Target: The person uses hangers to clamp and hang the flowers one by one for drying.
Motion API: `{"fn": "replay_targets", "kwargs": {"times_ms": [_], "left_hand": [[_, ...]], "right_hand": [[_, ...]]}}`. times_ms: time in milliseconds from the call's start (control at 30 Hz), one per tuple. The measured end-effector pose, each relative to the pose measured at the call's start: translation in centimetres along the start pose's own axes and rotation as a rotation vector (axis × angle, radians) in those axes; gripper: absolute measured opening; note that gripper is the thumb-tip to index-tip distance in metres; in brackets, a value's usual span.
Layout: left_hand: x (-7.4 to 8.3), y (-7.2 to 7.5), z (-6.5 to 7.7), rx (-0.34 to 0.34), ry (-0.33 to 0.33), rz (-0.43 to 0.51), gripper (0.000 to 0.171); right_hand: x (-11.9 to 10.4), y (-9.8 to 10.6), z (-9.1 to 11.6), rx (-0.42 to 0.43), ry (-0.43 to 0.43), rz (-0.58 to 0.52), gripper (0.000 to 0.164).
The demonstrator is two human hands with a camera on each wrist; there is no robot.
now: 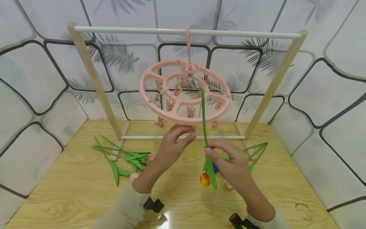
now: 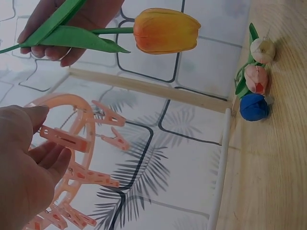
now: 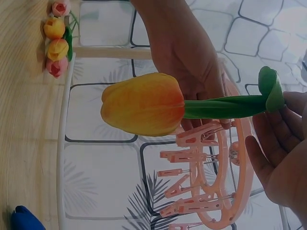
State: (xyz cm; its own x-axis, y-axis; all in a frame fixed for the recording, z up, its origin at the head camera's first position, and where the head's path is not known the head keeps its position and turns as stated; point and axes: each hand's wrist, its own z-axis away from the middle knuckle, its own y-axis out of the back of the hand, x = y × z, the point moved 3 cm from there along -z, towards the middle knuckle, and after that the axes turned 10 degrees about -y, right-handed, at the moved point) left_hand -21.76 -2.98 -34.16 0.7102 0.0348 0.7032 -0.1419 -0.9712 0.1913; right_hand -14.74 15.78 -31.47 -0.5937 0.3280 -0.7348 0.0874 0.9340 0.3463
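Observation:
My left hand [image 1: 175,141] is just below the near rim of a pink round clip hanger [image 1: 183,121]. Its thumb and fingers pinch a pink clothes peg [image 2: 64,139] that dangles from the hanger. To the right, my right hand [image 1: 233,160] pinches the green stem of an artificial tulip [image 1: 204,180] with a yellow-orange bloom. The tulip is upside down, bloom low and bare stem end up, overlapping the hanger's rim in the head view. Long green leaves [image 1: 211,173] hang beside the bloom.
The hanger hooks over the white rail [image 1: 243,33] of a wooden stand [image 1: 95,76]. Other pink pegs [image 1: 190,111] dangle from it. Several pink and yellow tulips [image 3: 57,49] lie on the table at left. At right lie a blue tulip [image 2: 254,107], a pink one and a white one.

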Motion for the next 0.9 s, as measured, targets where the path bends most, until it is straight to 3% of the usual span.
{"fn": "replay_targets", "kwargs": {"times_ms": [400, 733, 900], "left_hand": [[0.06, -0.18, -0.13, -0.018, 0.019, -0.024, 0.018], [-0.12, 0.06, -0.34, -0.040, -0.027, -0.007, 0.027], [-0.17, 0.18, -0.48, -0.062, 0.006, 0.013, 0.026]], "right_hand": [[-0.20, 0.52, -0.25, -0.010, 0.010, -0.044, 0.016], [-0.27, 0.84, -0.28, -0.018, 0.015, -0.046, 0.021], [-0.41, 0.83, -0.26, -0.022, 0.007, -0.052, 0.022]]}}
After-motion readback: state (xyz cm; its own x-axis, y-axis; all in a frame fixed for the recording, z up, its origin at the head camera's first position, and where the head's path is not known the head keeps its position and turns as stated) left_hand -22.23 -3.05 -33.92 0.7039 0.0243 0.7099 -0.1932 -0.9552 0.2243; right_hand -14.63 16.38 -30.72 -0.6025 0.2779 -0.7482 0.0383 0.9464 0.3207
